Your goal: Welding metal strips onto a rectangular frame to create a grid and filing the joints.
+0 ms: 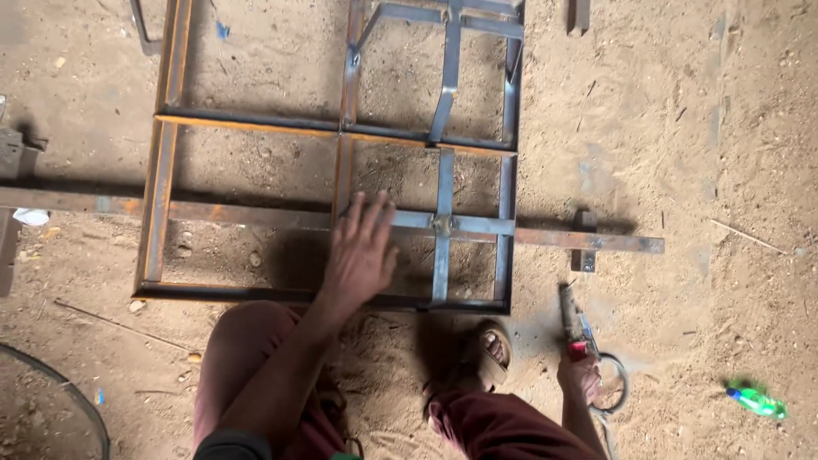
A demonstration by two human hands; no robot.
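Head view, left to right: one steel grid frame (341, 136) lies on the sandy floor (682, 128); the left hand (360, 255) presses flat on it, fingers spread wide. One sandalled foot (487, 353) sits near one welding torch (573, 319), gripped by the right hand (579, 375). A slip could likely burn toes. One green bottle (757, 402) lies far right.
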